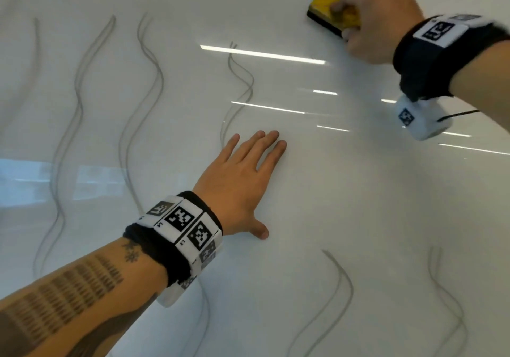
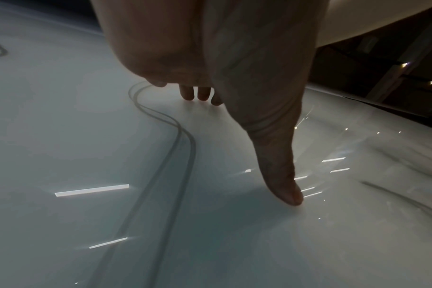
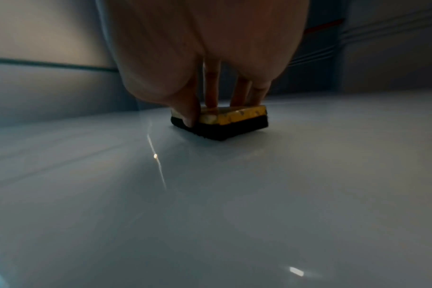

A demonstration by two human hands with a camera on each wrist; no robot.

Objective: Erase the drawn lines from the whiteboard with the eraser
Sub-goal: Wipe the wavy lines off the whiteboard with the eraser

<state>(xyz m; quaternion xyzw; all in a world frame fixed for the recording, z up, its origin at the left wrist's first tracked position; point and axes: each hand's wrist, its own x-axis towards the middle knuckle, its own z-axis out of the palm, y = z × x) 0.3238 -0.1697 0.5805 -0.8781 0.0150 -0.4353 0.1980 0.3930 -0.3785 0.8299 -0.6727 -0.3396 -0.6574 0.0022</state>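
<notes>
Right hand (image 1: pixel 378 17) grips the light eraser (image 1: pixel 331 8) by its stiff yellow back (felt down); left hand (image 1: pixel 242 182) lies flat, fingers straight, on the slick whiteboard (image 1: pixel 358 191).

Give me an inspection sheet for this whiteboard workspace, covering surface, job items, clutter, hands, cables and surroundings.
Surface: glossy whiteboard, light strips reflected on it.
Job's things: yellow eraser with black felt, flat on the board at the far right; wavy lines remain across the left, middle and near right.
Clutter: nothing seen.
Grippers: left hand flat on the board, fingers straight; right hand grips the eraser, thumb on its side edge, fingertips on top.
Cables: thin black cable at the right wrist camera.
Surroundings: dark, blurred room beyond the board edge; marker bands on both wrists.
</notes>
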